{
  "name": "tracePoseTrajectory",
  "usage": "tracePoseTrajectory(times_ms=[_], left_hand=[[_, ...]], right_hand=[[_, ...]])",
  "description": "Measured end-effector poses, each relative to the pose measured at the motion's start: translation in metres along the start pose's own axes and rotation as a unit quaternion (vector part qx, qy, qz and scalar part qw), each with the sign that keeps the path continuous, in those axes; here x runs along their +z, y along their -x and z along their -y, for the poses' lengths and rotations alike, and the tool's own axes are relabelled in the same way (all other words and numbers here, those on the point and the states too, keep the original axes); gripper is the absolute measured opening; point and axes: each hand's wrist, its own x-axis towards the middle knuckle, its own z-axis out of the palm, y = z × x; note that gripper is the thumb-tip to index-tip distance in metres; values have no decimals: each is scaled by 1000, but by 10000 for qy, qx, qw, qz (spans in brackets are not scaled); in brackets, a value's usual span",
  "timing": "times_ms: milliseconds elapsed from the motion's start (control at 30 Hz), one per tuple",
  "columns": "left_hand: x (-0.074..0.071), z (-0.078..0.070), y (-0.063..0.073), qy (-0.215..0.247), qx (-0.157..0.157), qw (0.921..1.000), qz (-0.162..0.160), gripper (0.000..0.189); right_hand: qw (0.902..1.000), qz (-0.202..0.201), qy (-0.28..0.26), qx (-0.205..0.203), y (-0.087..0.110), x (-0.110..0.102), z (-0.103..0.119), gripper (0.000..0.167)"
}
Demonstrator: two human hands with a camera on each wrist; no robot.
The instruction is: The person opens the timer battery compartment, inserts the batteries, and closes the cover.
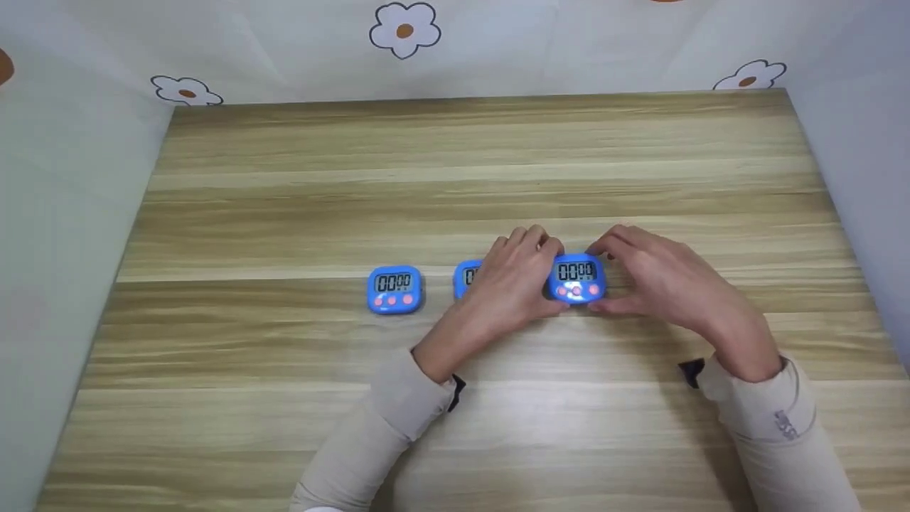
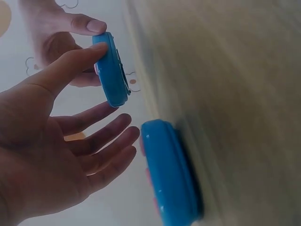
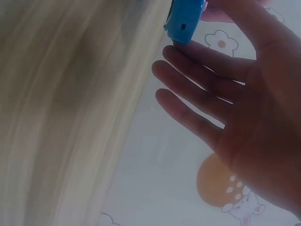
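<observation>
Both hands hold one blue digital timer (image 1: 576, 279) by its edges, raised off the wooden table. Its display reads 00 00 above pink buttons. From the left, the left hand (image 1: 515, 277) pinches it between thumb and index finger; the other fingers stay loose below, as the left wrist view shows. The right hand (image 1: 657, 281) grips the opposite side with thumb and index finger, its remaining fingers spread in the right wrist view. Under the left hand lies a second blue timer (image 1: 464, 276), partly hidden. A third timer (image 1: 394, 290) lies farther left, face up.
The wood-grain table (image 1: 284, 427) spreads around the hands. A white wall covering (image 1: 512, 57) with flower prints rises behind its far edge, and pale side panels (image 1: 64, 213) stand at left and right.
</observation>
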Motion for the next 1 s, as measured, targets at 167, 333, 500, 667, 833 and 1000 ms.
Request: tracePoseTrajectory(times_ms=[167, 333, 500, 667, 833, 1000], left_hand=[[6, 1, -1, -244, 6, 9996, 116, 64], [9, 1, -2, -269, -44, 9994, 228, 66], [11, -1, -4, -276, -97, 9992, 255, 64], [13, -2, -4, -300, -119, 9993, 198, 64], [13, -1, -4, -199, -110, 9994, 249, 66], [-5, 9, -1, 320, -184, 9990, 240, 73]], right_hand=[[9999, 118, 14, -17, -2, 6, -1, 66], [9998, 207, -34, -22, -4, 9, -2, 65], [9996, 267, -18, -8, -4, 10, -4, 63], [9997, 263, 22, 6, -5, 9, -5, 64], [9997, 223, -9, 46, -4, 10, -5, 65], [9999, 53, 100, 129, -2, 6, -6, 68]])
